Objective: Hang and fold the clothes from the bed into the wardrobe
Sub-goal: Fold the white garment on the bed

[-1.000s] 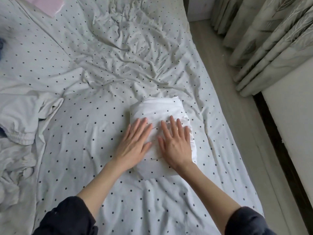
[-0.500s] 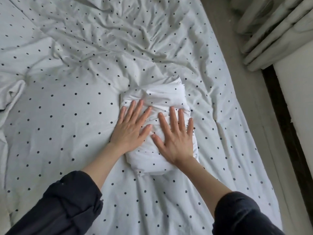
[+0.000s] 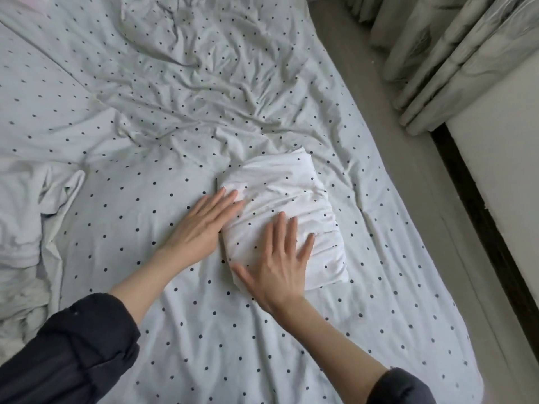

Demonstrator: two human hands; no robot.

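loose clothes (image 3: 22, 228): pale crumpled heap at left edge of bed, partly out of frame, well apart from both hands.
left sleeve (image 3: 70, 351): dark, pushed up forearm, lower left corner of view.
bed sheet (image 3: 131, 223): pale w/ small dark dots, heavily creased toward far end, smoother near the hands.
left hand (image 3: 201, 225): flat, palm down, fingers straight & close together; lies mostly on sheet just beside left edge of bundle, fingertips reaching onto its far-left corner. grips nothing.
folded garment (image 3: 291, 199): white, compact rectangular bundle, wrinkled on top; lies on bed toward right edge, about mid-length of the visible mattress. long side runs away from the person, tilted slightly.
right hand (image 3: 280, 266): flat, palm down, fingers spread wide; rests on near half of bundle, thumb along its near-left corner. presses, no grip.
right sleeve (image 3: 399, 386): dark, at bottom edge of view.
floor (image 3: 393, 141): grey-beige strip alongside right edge of bed.
curtains (image 3: 437, 53): pale, patterned, hang in folds at upper right corner beyond floor strip.
wall/panel (image 3: 501, 147): light surface at far right, dark band at its base.
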